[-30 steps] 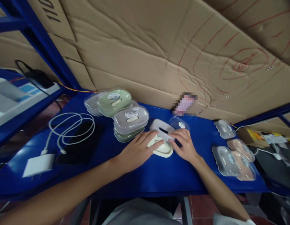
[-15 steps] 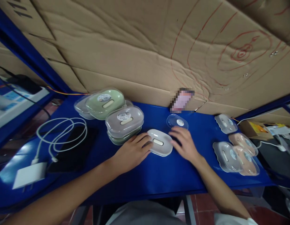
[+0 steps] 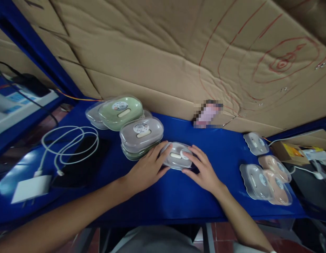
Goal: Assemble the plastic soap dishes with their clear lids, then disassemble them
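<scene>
A small pale grey oval dish [image 3: 174, 162] with a cream pill-shaped piece in its middle sits on the blue table, under a clear lid [image 3: 185, 154] that bears a round white label. At its left end my left hand [image 3: 148, 164] grips the rim with curved fingers. My right hand [image 3: 203, 170] holds the right end, fingertips on the lid near the label and thumb low at the front edge. Just left of the dish, a covered grey-lilac dish [image 3: 133, 135] rests on top of a green one [image 3: 135, 153].
Behind that stack lies a covered green dish [image 3: 120, 112] on others. Several covered grey and peach dishes [image 3: 260, 182] lie at right. A white charger [image 3: 31, 189] with a cable and a dark flat object [image 3: 78, 168] are at left. A cardboard wall [image 3: 152, 52] closes the back; a blurred phone-like object [image 3: 207, 114] leans there.
The clear lid, earlier behind the dish on the table, now covers it. My right hand has come round with the lid, and both hands now press close to the dish.
</scene>
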Demonstrator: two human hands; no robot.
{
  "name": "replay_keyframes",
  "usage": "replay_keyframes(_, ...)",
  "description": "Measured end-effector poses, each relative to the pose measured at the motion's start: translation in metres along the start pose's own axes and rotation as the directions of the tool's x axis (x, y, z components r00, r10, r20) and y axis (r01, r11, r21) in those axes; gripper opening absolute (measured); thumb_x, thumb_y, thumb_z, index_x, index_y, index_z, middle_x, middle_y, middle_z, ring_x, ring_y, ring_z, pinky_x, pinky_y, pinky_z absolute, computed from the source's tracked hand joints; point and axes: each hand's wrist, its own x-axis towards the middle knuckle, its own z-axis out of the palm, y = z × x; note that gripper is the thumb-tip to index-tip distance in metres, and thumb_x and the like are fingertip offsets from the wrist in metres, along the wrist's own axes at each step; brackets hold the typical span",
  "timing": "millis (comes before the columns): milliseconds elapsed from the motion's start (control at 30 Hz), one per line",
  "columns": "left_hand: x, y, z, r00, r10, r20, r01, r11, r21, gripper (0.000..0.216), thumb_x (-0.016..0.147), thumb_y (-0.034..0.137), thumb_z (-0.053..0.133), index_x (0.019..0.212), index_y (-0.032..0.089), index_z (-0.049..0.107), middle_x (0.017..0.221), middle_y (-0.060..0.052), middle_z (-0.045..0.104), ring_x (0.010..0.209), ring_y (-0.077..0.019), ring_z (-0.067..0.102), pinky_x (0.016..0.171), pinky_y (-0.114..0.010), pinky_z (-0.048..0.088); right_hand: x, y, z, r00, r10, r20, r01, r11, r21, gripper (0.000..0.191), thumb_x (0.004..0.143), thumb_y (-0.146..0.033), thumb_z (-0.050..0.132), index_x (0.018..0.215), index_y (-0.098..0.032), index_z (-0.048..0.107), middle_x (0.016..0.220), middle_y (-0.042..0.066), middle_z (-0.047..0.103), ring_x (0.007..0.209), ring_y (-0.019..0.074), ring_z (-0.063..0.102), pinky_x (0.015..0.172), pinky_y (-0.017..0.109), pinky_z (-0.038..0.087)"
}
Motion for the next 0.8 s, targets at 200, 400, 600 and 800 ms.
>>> replay_keyframes(200, -0.0023, -0.0046, 0.0031, 1.000, -0.020, 0.015, 0.019, 1.000, 0.023, 0.064, 0.106, 0.036, 0.059, 0.163, 0.021, 0.036, 0.163, -0.023, 0.043, 0.147, -0.0400, 0.053, 0.115, -0.056, 0.054, 0.0059, -0.0075, 0.0108, 0.997, -0.076, 0.022, 0.077, 0.995, -0.070, 0.074, 0.107, -0.037, 0.060, 0.171, -0.040, 0.023, 0.169, 0.010, 0.043, 0.162, 0.0369, 0.031, 0.124, 0.065, 0.044)
replay_keyframes(400, -0.0020, -0.0053, 0.0023, 0.999, -0.037, 0.019, 0.036, 0.999, 0.038, 0.060, 0.106, 0.042, 0.060, 0.159, 0.021, 0.039, 0.160, -0.020, 0.048, 0.146, -0.0361, 0.055, 0.114, -0.050, 0.056, 0.0066, -0.0073, 0.0120, 0.989, -0.134, 0.056, 0.141, 0.980, -0.139, 0.074, 0.109, -0.030, 0.054, 0.172, -0.040, 0.017, 0.172, 0.011, 0.038, 0.165, 0.0378, 0.022, 0.125, 0.066, 0.043)
replay_keyframes(600, -0.0028, -0.0066, 0.0047, 0.999, -0.042, 0.018, 0.041, 0.998, 0.047, 0.060, 0.106, 0.043, 0.060, 0.159, 0.022, 0.040, 0.163, -0.020, 0.047, 0.148, -0.0351, 0.054, 0.113, -0.047, 0.057, 0.0088, -0.0033, 0.0105, 0.990, -0.132, 0.056, 0.138, 0.985, -0.101, 0.073, 0.109, -0.029, 0.053, 0.172, -0.041, 0.018, 0.174, 0.009, 0.033, 0.165, 0.0362, 0.023, 0.126, 0.064, 0.043)
replay_keyframes(800, -0.0034, -0.0096, 0.0077, 0.999, -0.045, -0.001, 0.045, 0.999, 0.020, 0.059, 0.106, 0.041, 0.061, 0.159, 0.022, 0.043, 0.165, -0.018, 0.047, 0.146, -0.0330, 0.058, 0.110, -0.044, 0.059, 0.0093, -0.0040, 0.0104, 0.990, -0.127, 0.068, 0.135, 0.982, -0.132, 0.072, 0.108, -0.031, 0.057, 0.171, -0.039, 0.022, 0.177, 0.008, 0.030, 0.165, 0.0353, 0.023, 0.127, 0.062, 0.042)
